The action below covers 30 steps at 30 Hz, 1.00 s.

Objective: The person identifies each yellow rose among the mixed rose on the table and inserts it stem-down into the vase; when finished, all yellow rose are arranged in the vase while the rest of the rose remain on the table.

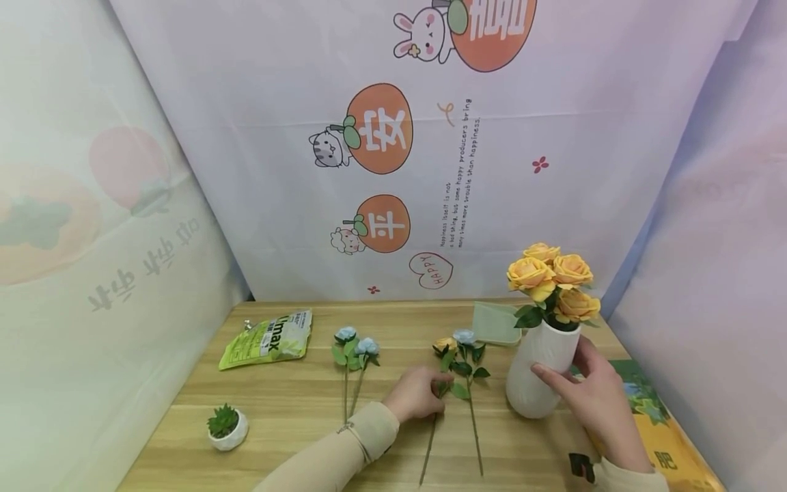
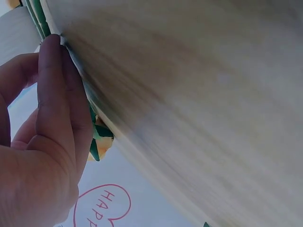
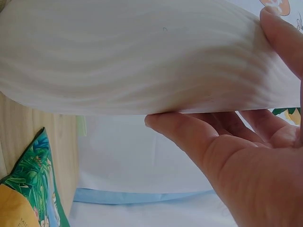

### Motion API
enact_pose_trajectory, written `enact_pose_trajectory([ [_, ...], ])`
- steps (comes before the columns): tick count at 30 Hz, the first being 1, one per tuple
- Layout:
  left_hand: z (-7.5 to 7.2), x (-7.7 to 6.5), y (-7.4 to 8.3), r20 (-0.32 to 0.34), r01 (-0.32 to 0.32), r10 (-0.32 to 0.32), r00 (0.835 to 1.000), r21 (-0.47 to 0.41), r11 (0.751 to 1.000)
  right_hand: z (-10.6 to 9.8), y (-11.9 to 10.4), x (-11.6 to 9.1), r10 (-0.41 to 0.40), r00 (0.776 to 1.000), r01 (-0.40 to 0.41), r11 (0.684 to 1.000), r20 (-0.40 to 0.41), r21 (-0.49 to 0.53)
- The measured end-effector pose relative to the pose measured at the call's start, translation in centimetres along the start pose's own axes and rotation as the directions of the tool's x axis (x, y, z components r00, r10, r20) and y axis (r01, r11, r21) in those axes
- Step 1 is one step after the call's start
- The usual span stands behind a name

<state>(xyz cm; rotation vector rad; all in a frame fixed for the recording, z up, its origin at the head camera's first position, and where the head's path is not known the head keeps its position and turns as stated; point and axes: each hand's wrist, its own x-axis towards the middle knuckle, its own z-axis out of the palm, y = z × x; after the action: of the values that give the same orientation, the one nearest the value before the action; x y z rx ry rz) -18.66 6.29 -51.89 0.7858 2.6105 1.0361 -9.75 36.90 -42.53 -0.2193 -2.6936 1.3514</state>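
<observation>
My left hand [image 1: 418,393] pinches the stem of a yellow rose [image 1: 445,344] lying on the table; the fingers hide part of the stem. In the left wrist view, this rose [image 2: 102,144] peeks out behind the hand. Beside it lies a blue rose [image 1: 464,336] with green leaves and a thin stem. My right hand [image 1: 599,396] grips a white vase [image 1: 541,369], its thumb across the front and its fingers around the far side. The vase leans slightly to the right and holds several yellow roses [image 1: 553,277]. Its ribbed wall [image 3: 118,61] fills much of the right wrist view.
Two blue roses [image 1: 356,344] lie left of my left hand. A green pouch [image 1: 267,339] and a small potted succulent [image 1: 227,427] stand further left. A pale green flat item [image 1: 494,323] lies behind the vase. A colourful yellow-green packet [image 1: 667,427] is at the right edge.
</observation>
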Motion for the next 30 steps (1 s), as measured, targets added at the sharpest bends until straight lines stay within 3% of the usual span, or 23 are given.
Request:
enact_pose_trajectory([
  [3,0.0,0.3,-0.2,0.009,0.011,-0.011,1.0,-0.014,1.0,-0.1,0.0,0.1,-0.023,1.0,0.023,1.0,-0.011,-0.006],
  [9,-1.6,2.0,0.3,0.03,-0.008,0.008,1.0,-0.008,1.0,-0.8,-0.4,0.9,-0.067,0.997,0.067,0.998,-0.049,-0.001],
  [14,-1.4,1.1,0.0,0.014,-0.032,0.033,0.999,-0.08,0.996,-0.3,-0.2,0.5,-0.045,0.999,0.045,0.999,-0.021,-0.003],
  [19,-1.8,1.0,0.2,-0.032,-0.024,0.018,0.999,-0.23,0.973,-0.2,-0.1,0.3,-0.046,0.999,0.046,0.999,-0.012,0.002],
  [23,-2.9,1.4,0.8,-0.116,-0.088,0.061,0.991,-0.243,0.966,-0.1,-0.1,0.3,-0.049,0.999,0.049,0.999,-0.017,0.006],
  [26,-4.0,1.6,1.9,-0.229,-0.197,0.134,0.964,-0.276,0.941,-0.1,0.0,0.3,-0.052,0.998,0.052,0.999,-0.02,0.005],
  [28,-4.7,1.7,2.8,-0.317,-0.286,0.182,0.931,-0.321,0.903,-0.1,0.0,0.3,-0.056,0.998,0.056,0.998,-0.027,0.0],
  [30,-5.5,1.8,3.9,-0.405,-0.386,0.233,0.884,-0.35,0.853,0.0,0.0,0.3,-0.051,0.998,0.051,0.999,-0.026,0.0],
])
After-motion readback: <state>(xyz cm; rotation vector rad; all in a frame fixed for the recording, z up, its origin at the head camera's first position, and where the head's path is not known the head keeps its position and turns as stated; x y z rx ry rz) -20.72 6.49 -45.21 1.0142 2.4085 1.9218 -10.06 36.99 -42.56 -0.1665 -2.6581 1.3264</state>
